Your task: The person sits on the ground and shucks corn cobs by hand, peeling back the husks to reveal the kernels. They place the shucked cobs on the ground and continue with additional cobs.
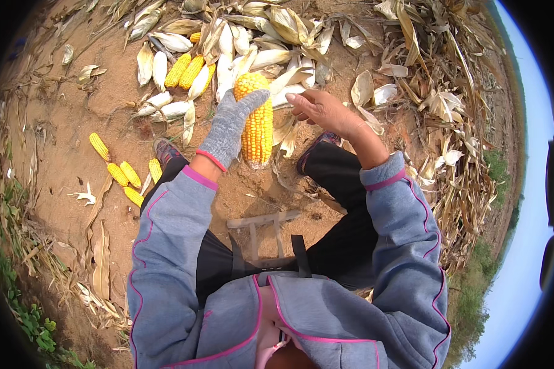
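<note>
My left hand (227,127), in a grey knit glove with a red cuff edge, grips a husked yellow corn cob (257,133). Its thumb lies across the upper kernels, and the pale stalk end points toward me. To the right of the cob, my bare right hand (321,109) hovers with bent fingers, apart from it and holding nothing I can see. Just beyond both hands lies a heap of corn ears in dry husks (267,57). Among them are bare yellow cobs (191,72), some partly covered by husked ears.
Several bare cobs (130,173) lie on the soil to my left. Dry corn stalks and leaves (443,106) are piled along the right. A wooden frame (264,219) rests between my legs. My shoes (167,150) flank the work spot, and green plants (34,323) grow at lower left.
</note>
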Demonstrator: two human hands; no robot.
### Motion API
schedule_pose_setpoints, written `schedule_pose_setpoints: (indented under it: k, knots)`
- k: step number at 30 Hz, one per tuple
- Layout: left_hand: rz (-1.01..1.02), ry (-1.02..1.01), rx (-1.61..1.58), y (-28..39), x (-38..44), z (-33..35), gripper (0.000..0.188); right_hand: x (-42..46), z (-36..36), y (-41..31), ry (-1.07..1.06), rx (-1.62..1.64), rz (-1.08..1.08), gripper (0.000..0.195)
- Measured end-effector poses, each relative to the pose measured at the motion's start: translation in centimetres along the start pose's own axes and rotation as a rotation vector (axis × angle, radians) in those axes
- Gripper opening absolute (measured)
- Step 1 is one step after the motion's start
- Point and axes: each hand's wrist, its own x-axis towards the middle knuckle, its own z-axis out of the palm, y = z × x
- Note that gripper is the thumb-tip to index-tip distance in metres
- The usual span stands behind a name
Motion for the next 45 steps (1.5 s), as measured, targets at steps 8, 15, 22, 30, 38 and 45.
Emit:
schedule_pose_setpoints:
  k: [8, 15, 22, 30, 38, 45]
  knots:
    - [-0.034, -0.150, -0.512, -3.4, -3.9, -0.1, 0.043, -6.4, 12.3, 0.8, 0.170, 0.568, -0.252, 0.072]
    - [-0.084, -0.063, -0.262, -7.5, -11.5, -1.4, 0.039, -14.6, 17.0, 1.4, 0.257, 0.367, -0.145, 0.076]
    - [0.003, -0.093, -0.138, -5.6, -16.0, -1.4, 0.040, -17.2, 17.2, 0.9, 0.487, 0.068, -0.387, 0.068]
    - [-0.134, 0.004, -0.343, -7.7, -17.3, -3.6, 0.047, -12.8, 17.8, 3.3, 0.401, 0.673, -0.222, 0.063]
    - [-0.136, 0.021, -0.326, -9.4, -16.9, -5.4, 0.049, -12.3, 18.8, 3.0, 0.043, 0.822, -0.194, 0.028]
    - [-0.097, 0.147, -0.326, -9.1, -16.5, -6.5, 0.055, -11.6, 17.5, 4.2, 0.367, -0.085, -0.228, 0.019]
